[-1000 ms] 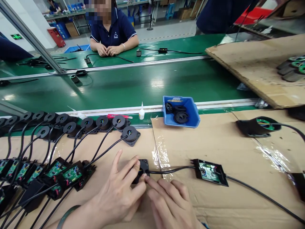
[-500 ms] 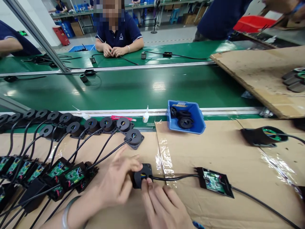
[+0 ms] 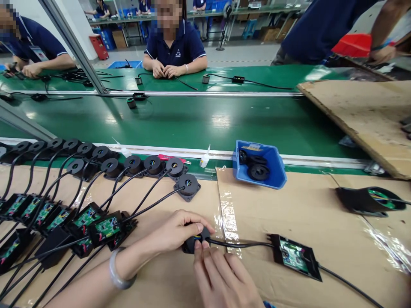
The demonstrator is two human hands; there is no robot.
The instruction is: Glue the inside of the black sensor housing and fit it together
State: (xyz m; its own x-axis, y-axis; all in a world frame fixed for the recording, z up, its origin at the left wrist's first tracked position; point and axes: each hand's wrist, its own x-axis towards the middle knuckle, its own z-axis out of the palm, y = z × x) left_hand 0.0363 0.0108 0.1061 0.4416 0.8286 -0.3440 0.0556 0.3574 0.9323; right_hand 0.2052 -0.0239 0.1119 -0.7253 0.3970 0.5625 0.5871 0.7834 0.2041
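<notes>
Cardboard-topped bench [image 3: 180, 282] beside the green conveyor [image 3: 192, 119]: left hand [image 3: 175, 233] curls over the small black round housing [image 3: 192, 244], gripping it, right hand [image 3: 224, 280] pressing fingertips on its near edge. Its cable [image 3: 240, 244] runs right to an open circuit box [image 3: 295, 260]; finished units [image 3: 188, 186] line up left, blue bin [image 3: 260, 164] behind.

Electronics assembly line in a factory: green conveyor belt [image 3: 199, 122] across the middle, uniformed workers [image 3: 175, 47] seated at 12 o'clock, rows of cabled black modules with circuit boards [image 3: 105, 226] at 9 o'clock, blue parts bin [image 3: 276, 171] on cardboard-covered surface [image 3: 308, 214].
</notes>
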